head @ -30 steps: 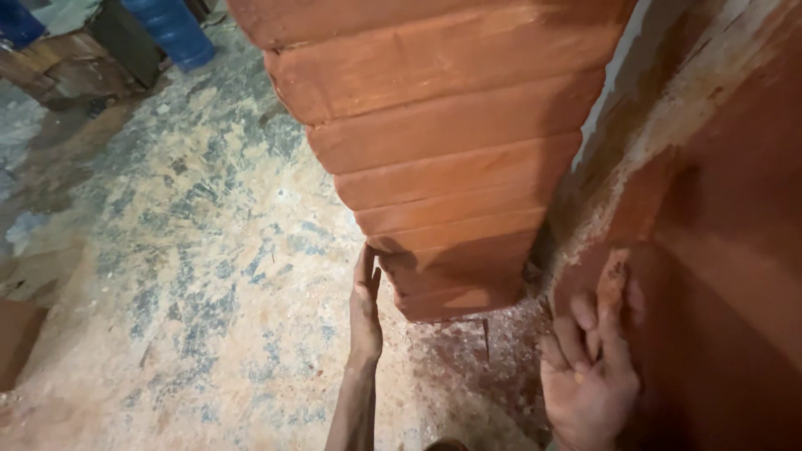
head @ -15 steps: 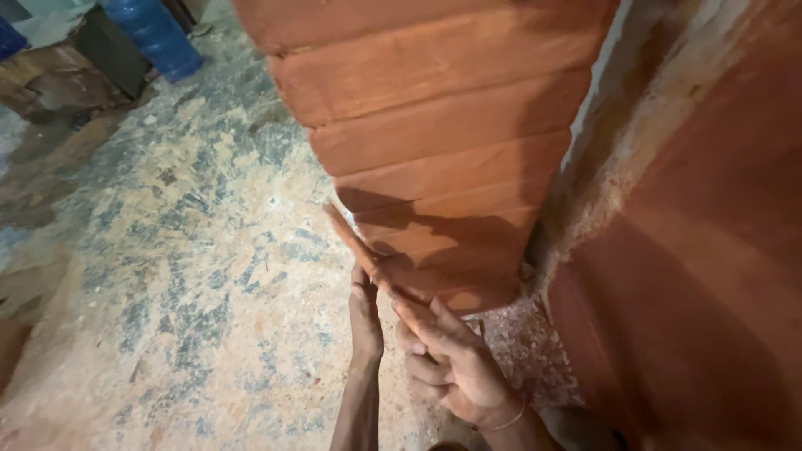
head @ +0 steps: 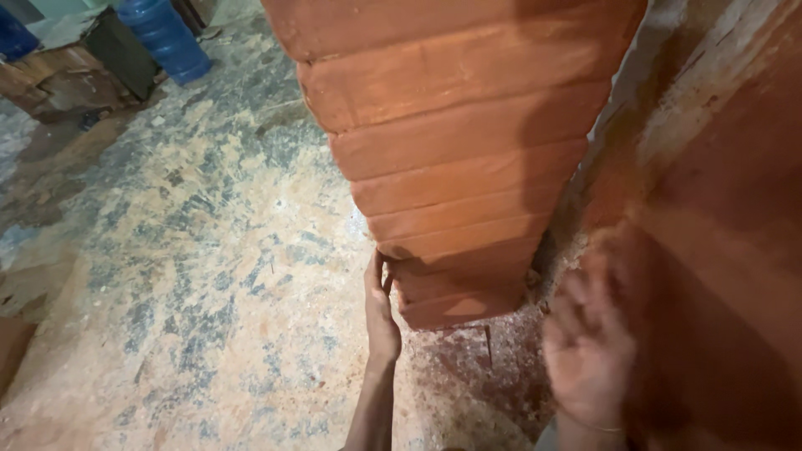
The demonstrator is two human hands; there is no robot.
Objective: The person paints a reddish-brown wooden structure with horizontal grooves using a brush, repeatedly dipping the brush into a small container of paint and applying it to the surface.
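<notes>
- Stack of red-brown clay slabs (head: 455,159) rises straight ahead of the person, seen from above so that it narrows toward its foot on the floor (head: 192,276); the slabs lie flat, their long edges running left to right across the view.
- Foot of the stack sits just in front of both hands, slightly nearer the left one.
- Left hand (head: 381,311) reaches down along the stack's left face, fingers extended and held together, tips pressed against the edge of one of the lowest slabs. It is flat against the clay, not wrapped around anything.
- Right hand (head: 587,351) is to the right of the stack's foot, blurred, palm turned up toward the camera with fingers spread apart. It appears empty; whether it touches the stack or the wall cannot be told from the blur.
- The hands are well apart, one on each side of the lowest slabs.
- Red-stained wall (head: 718,217) runs close along the right, with crumbs of clay in the corner where it meets the floor.
- Blue plastic drum (head: 165,38) and dark wooden pieces (head: 63,79) stand far off at upper left, on the dusty, speckled floor.
</notes>
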